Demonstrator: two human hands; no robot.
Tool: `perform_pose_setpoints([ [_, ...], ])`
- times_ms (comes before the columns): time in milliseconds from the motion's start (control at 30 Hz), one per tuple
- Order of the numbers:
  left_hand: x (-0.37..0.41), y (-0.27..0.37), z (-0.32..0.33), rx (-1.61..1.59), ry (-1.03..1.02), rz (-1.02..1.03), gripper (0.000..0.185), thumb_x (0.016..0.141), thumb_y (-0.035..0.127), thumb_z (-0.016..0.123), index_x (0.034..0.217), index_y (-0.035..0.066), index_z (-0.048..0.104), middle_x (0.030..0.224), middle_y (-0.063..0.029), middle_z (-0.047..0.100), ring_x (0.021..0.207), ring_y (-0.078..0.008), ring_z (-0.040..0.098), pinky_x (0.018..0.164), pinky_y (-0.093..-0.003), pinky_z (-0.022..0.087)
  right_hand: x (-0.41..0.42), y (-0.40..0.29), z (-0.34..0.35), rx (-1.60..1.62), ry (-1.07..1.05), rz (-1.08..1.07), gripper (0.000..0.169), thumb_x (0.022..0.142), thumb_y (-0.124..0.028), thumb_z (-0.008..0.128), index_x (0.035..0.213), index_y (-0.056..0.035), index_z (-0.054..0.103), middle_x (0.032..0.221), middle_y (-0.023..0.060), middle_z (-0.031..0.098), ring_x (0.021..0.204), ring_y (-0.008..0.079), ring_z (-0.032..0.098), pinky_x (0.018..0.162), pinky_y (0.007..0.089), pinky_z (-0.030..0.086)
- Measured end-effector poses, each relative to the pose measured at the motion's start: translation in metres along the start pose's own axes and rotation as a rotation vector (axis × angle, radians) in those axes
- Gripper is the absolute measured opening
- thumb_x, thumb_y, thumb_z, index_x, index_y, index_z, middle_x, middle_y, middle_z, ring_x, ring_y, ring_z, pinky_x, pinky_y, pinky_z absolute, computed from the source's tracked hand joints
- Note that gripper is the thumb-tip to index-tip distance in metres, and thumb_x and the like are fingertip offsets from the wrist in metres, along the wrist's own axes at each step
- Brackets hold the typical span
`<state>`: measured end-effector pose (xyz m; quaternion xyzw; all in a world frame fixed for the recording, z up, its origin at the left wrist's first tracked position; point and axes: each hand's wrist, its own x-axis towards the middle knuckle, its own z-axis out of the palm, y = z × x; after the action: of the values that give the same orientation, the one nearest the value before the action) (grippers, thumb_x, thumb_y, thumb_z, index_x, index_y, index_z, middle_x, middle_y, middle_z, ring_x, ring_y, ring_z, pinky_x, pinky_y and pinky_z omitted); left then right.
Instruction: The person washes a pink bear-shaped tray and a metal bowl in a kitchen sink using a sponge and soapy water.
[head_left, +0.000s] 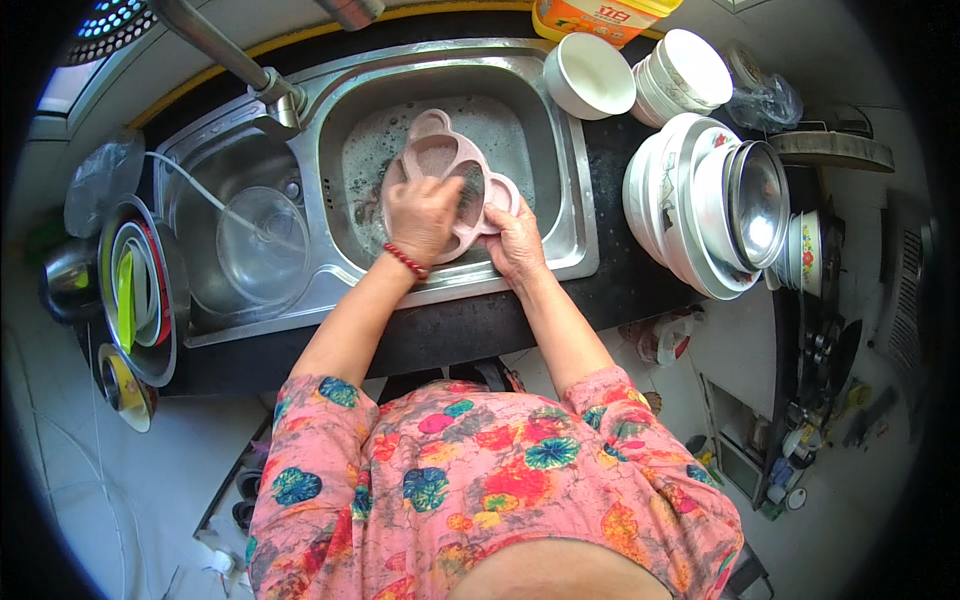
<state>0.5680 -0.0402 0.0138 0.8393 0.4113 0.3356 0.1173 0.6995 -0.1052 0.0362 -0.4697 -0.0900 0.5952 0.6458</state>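
Observation:
A pink divided plate (439, 154) with rounded ears is tilted over the right sink basin (517, 90), which holds sudsy water. My right hand (516, 241) grips the plate by its ear at the lower right, thumb on top. Against the plate's inner face, my left hand (424, 214), with a red bead bracelet at the wrist, has its fingers curled around a dark scouring pad (471, 187). The fingers hide much of the pad and part of the plate's middle.
The left basin (202, 172) holds a clear round bowl (262, 247) crossed by a white hose. A faucet (281, 101) stands behind the sink. Stacked white bowls (679, 75) and larger basins (660, 202) crowd the right counter. More nested basins (139, 285) stand at the left.

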Motion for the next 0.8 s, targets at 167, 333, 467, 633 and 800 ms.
perform_pose_setpoints([
  [167,0.010,0.011,0.015,0.263,-0.098,0.191,0.019,0.071,0.016,0.057,0.089,0.014,0.059,0.077,0.0025,0.053,0.078,-0.0157,0.055,0.076,-0.0412,0.036,-0.002,0.000,-0.004,-0.080,-0.036,-0.038,0.042,0.078,0.005,0.052,0.119,-0.0046,0.046,0.110,0.0111,0.055,0.096,0.0255,0.058,0.077,0.0441,0.053],
  [333,0.014,0.017,-0.014,0.251,-0.672,-0.103,0.019,0.070,0.016,0.061,0.087,0.012,0.066,0.094,-0.0079,0.063,0.090,-0.0220,0.061,0.078,-0.0436,0.040,-0.005,0.009,0.001,-0.175,-0.029,-0.082,0.041,0.078,0.005,0.054,0.118,-0.0056,0.049,0.106,0.0086,0.057,0.092,0.0216,0.059,0.074,0.0359,0.053],
  [467,0.021,0.004,-0.004,-0.271,-0.768,-0.467,0.021,0.070,0.012,0.058,0.087,0.004,0.067,0.082,-0.0159,0.065,0.078,-0.0258,0.063,0.073,-0.0383,0.047,0.003,0.019,-0.004,-0.195,0.007,-0.155,0.033,0.083,-0.003,0.056,0.115,-0.0070,0.051,0.102,0.0059,0.059,0.088,0.0187,0.059,0.069,0.0326,0.052],
  [633,0.001,0.011,0.013,-0.492,-0.650,-0.367,0.022,0.071,0.013,0.056,0.089,0.004,0.067,0.081,-0.0176,0.064,0.078,-0.0258,0.063,0.073,-0.0366,0.048,0.007,0.005,-0.014,-0.153,0.077,-0.056,0.027,0.087,-0.016,0.057,0.112,-0.0070,0.052,0.102,0.0057,0.058,0.089,0.0196,0.059,0.069,0.0360,0.053],
  [800,0.025,0.012,-0.021,0.222,-0.850,-0.091,0.015,0.074,0.017,0.058,0.085,0.016,0.069,0.094,-0.0090,0.066,0.093,-0.0231,0.061,0.078,-0.0412,0.043,0.007,0.018,-0.010,-0.144,0.049,-0.073,0.027,0.088,-0.020,0.055,0.111,-0.0059,0.052,0.102,0.0076,0.058,0.090,0.0228,0.059,0.072,0.0439,0.054],
])
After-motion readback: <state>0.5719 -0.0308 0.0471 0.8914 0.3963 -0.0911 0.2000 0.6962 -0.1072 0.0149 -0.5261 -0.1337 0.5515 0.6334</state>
